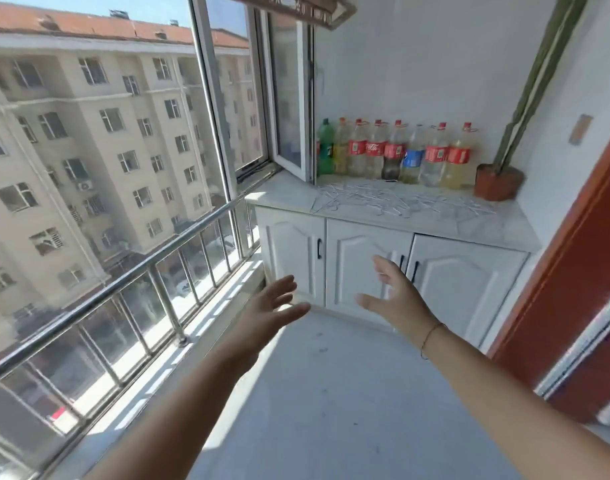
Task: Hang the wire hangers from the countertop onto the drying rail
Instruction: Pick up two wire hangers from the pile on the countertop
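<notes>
Several pale wire hangers (383, 199) lie in a loose pile on the marble countertop (487, 226) of a white cabinet at the far end of the balcony. My left hand (272, 303) and my right hand (393, 292) are both stretched forward, empty, fingers spread, well short of the cabinet and below the countertop's level. A brown frame (296, 6) crosses the top edge of the view above the window; I cannot tell if it is the drying rail.
A row of plastic drink bottles (393, 154) stands along the back of the countertop, with a potted cactus (499, 181) at its right. An open window sash (289, 98) juts over the counter's left end. A steel guard rail (123, 282) lines the left; a red door frame (573, 271) is at right.
</notes>
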